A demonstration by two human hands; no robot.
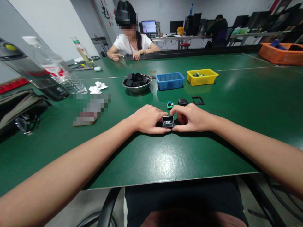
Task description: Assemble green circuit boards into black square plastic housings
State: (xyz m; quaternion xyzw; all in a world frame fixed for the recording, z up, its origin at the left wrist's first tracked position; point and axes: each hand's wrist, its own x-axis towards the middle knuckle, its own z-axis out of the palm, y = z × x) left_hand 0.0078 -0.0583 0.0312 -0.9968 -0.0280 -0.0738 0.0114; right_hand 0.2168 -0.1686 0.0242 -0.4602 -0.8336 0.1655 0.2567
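Note:
Between both hands, just above or on the green table (151,157), is a small black plastic housing (168,121) with an open hollow side and two round posts inside. My left hand (149,119) grips its left side between thumb and fingers. On its right side, my right hand (193,118) pinches it with thumb and curled forefinger. Just beyond the hands lie a small green circuit board (170,105) with a blue part, a black block-shaped piece (183,101) and a square black frame (198,100).
Farther back stand a metal bowl (137,89) of black cases, a blue bin (170,82) and a yellow bin (202,78) with small boards. Bottles (56,67) and crumpled tissue (97,87) are at left, an orange basket (279,55) at far right. A person (133,44) sits opposite.

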